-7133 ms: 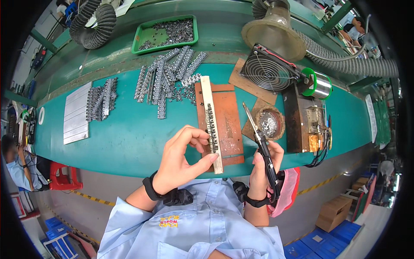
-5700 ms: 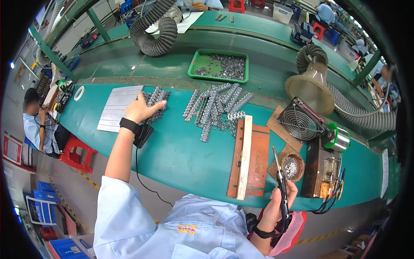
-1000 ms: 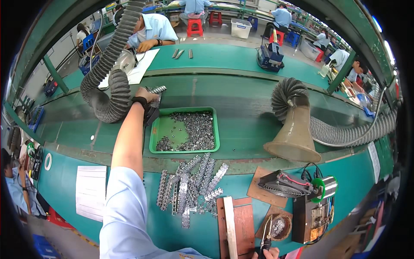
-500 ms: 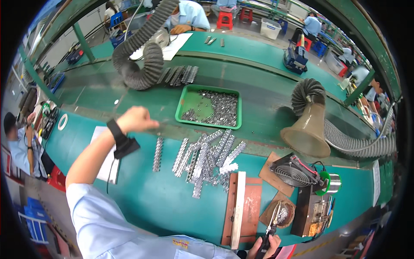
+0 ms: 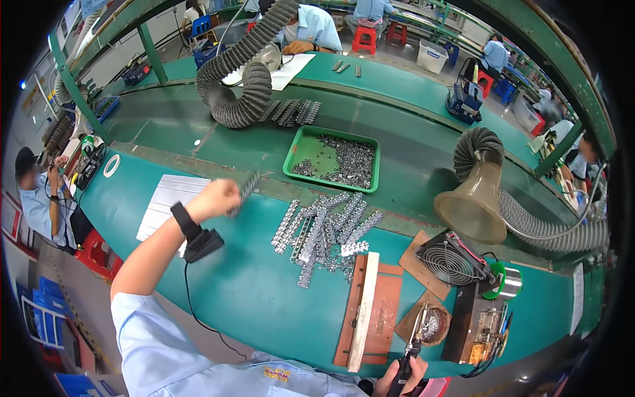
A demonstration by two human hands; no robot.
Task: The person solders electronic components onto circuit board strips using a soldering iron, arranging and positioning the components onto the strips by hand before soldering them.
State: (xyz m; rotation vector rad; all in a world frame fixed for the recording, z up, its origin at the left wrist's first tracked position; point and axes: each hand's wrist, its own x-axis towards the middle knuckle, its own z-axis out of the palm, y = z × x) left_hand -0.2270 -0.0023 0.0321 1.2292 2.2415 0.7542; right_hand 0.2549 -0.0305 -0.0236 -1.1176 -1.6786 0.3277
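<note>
My left hand [image 5: 217, 200] is closed on one end of a strip of small metal parts [image 5: 249, 188], which is raised above the table's far edge and blurred by motion. A black wrist strap [image 5: 184, 222] with a cord is round that wrist. To the right lies a heap of similar metal strips [image 5: 323, 226]. Low in the view, my right hand [image 5: 410, 376] grips the dark handle of a soldering iron [image 5: 413, 345]. Its tip points away from me, over a round dish of silvery bits [image 5: 438, 325]. Beside the iron is a reddish-brown board with a pale bar [image 5: 363, 317].
Beyond the heap stands a green tray [image 5: 291, 173] of small metal parts. At right are a fume funnel [image 5: 468, 206], a fan [image 5: 447, 264], a solder spool [image 5: 510, 283] and a soldering station [image 5: 463, 325]. White paper [image 5: 165, 202] lies left; another person [image 5: 311, 30] sits opposite.
The separate strip left of the heap has been picked up in my left hand. The whole view has shifted slightly. My right hand keeps the soldering iron by the dish.
</note>
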